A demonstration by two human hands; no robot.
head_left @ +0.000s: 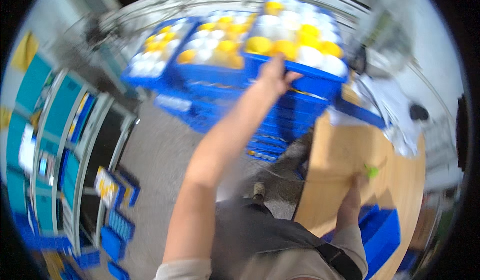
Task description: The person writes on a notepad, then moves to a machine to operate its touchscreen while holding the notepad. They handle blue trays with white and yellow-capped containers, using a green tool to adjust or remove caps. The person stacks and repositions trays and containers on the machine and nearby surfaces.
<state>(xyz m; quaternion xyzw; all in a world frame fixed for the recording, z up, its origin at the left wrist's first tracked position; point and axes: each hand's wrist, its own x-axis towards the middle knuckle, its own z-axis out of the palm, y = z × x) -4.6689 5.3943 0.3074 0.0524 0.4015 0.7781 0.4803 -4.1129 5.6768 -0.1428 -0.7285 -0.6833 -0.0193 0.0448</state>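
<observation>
Found crate just beyond fingers of left hand, farther from right hand, with long axis apparently running away; cannot tell finger closure of either.

The blue crate before me looked like smooth plastic, its white and yellow balls likewise; my counter resembled smooth wood, my sleeve matt cloth.

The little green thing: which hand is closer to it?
The right. The right hand is just left of the green thing, by the table; blur hides whether they touch. The left hand is farther off, at a blue crate's front rim.
</observation>
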